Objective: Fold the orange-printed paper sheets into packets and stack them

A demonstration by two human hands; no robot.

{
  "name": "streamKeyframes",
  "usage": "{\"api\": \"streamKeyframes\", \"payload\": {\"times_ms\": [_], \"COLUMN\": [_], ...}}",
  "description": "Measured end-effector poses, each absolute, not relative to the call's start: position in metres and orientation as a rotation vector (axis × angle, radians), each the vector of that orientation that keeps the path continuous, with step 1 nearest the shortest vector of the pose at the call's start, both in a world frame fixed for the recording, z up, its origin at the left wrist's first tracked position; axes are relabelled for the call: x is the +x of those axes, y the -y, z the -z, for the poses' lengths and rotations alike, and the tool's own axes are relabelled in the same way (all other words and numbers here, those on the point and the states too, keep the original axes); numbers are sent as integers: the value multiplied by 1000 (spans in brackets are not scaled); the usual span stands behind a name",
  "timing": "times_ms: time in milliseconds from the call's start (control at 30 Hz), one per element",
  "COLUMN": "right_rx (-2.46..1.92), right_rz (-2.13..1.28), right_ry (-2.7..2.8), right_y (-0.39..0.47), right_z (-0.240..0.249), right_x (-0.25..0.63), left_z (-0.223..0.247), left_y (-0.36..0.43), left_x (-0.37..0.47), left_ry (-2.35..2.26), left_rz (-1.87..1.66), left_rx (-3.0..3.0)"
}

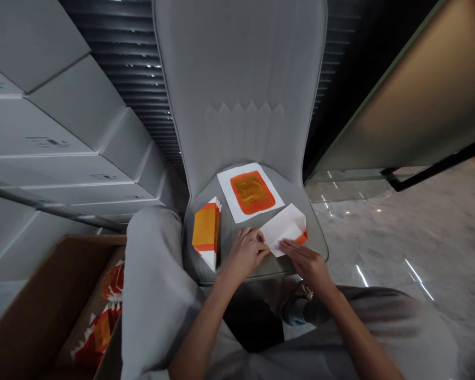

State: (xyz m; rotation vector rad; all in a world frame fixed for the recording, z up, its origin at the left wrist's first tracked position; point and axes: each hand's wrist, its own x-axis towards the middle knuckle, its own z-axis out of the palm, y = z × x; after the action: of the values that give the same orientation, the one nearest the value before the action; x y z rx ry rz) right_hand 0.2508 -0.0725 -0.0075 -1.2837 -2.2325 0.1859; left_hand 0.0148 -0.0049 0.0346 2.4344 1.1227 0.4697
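Note:
A partly folded sheet of paper (pixel 284 228), white with an orange corner, lies on the seat of a grey chair (pixel 231 237). My left hand (pixel 248 248) pinches its left corner between thumb and fingers. Flat on its near right part rest the stretched fingers of my right hand (pixel 306 261). Behind it lies an unfolded white sheet with an orange square and a gold centre (pixel 253 192). To the left of my left hand stands a stack of folded orange, gold and white papers (pixel 206 232), several layers thick.
White boxes (pixel 63 126) are stacked along the left. An open cardboard box (pixel 27 301) beside my left knee holds red and orange folded papers (pixel 98 332). A dark-framed panel (pixel 399 105) stands on the right above a shiny floor (pixel 391 227).

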Motion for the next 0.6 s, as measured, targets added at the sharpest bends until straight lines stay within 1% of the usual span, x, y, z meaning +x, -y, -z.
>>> {"api": "streamKeyframes", "payload": {"times_ms": [167,300,433,600], "right_rx": [-1333,-1401,-1379,-1474], "right_rz": [-335,-463,-623,-704], "right_ry": [2058,1935,1903,1874], "right_y": [70,69,67,65], "right_z": [0,-4,-7,-14], "right_x": [242,239,241,240], "left_z": [-31,-28,-27,-29], "left_y": [7,6,3,6], "left_x": [20,17,12,15], "left_ry": [-1236,-1203,-1129,-1173], "left_rz": [-501,-507,-506,-492], "left_rx": [2261,2142,2127,2165]}}
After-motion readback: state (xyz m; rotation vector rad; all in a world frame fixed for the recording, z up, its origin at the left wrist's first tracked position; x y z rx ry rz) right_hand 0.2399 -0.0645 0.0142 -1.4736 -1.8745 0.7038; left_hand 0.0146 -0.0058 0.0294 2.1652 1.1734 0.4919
